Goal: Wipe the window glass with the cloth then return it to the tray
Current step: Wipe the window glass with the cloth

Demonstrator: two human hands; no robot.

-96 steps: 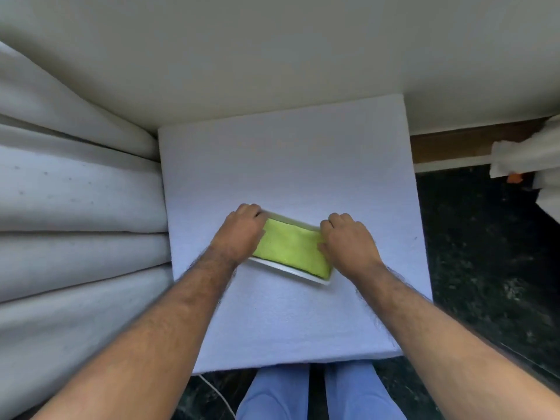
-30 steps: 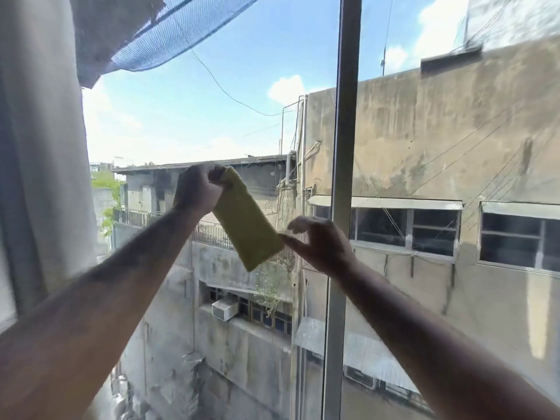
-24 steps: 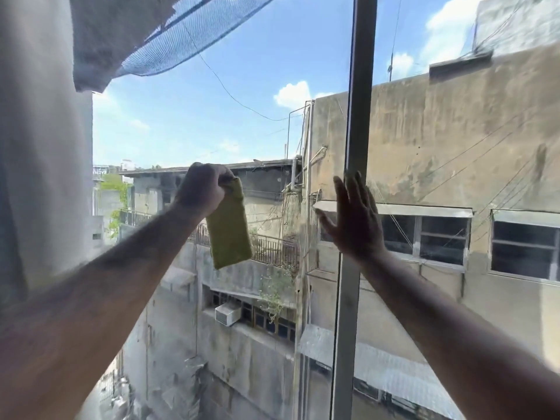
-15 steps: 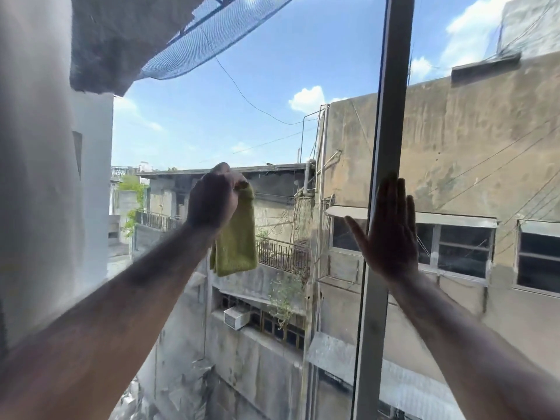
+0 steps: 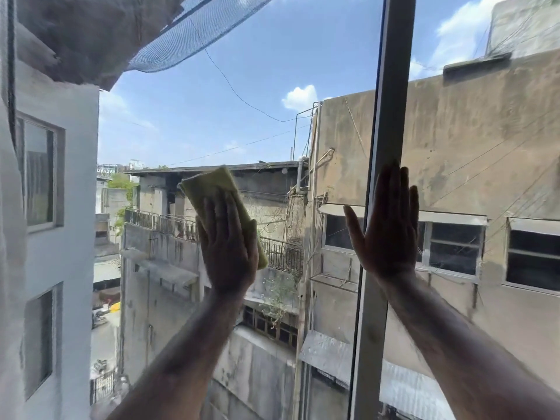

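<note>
My left hand (image 5: pixel 228 247) lies flat with spread fingers on the yellow-green cloth (image 5: pixel 212 184), pressing it against the left pane of the window glass (image 5: pixel 257 86). The cloth sticks out above and to the right of the hand, tilted. My right hand (image 5: pixel 388 228) is flat and open against the grey vertical window frame (image 5: pixel 394 86) and the glass beside it, holding nothing. The tray is out of view.
A white curtain (image 5: pixel 12 268) hangs along the left edge. Through the glass I see concrete buildings, a dark net at the top left, wires and sky. The right pane (image 5: pixel 485 131) extends past the frame.
The left hand went from a fist gripping the hanging cloth to a flat palm pressing it on the glass. The right hand stayed on the frame. The view shifted left.
</note>
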